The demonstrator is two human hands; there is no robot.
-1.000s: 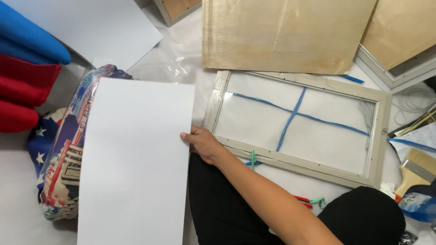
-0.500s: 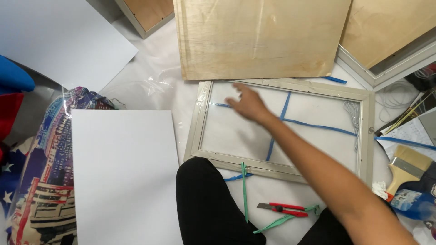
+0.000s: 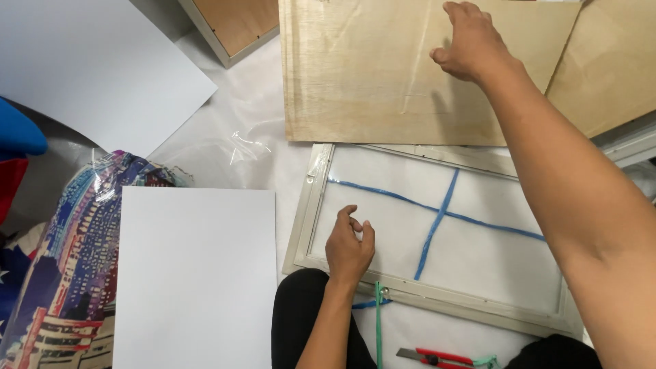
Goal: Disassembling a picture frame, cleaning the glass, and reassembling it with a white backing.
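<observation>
Picture frame (image 3: pixel 437 232), pale and rectangular with blue string (image 3: pixel 437 222) crossed over its white face, lies flat on the plastic-covered floor (image 3: pixel 253 137) just ahead of the person's knees. Nearest of all, a red-handled utility knife (image 3: pixel 437 356) lies by the knees beside a green cord (image 3: pixel 377 321) that runs up to the frame's near rail. The left hand (image 3: pixel 348 247) rests on the frame's near left part, fingers loosely curled, its grip closed on nothing. Left of the frame lies a white sheet (image 3: pixel 195 280), overlapping a colourful printed bag (image 3: pixel 61 273). Beyond the frame a plywood board (image 3: pixel 369 75) lies flat, its near edge just at the frame's far rail. The right hand (image 3: pixel 471 41) reaches across to that board and presses on its far part, fingers spread, the grip released with palm down. A second white sheet (image 3: pixel 89 68) lies far left, and another wooden panel (image 3: pixel 608 75) lies far right.
</observation>
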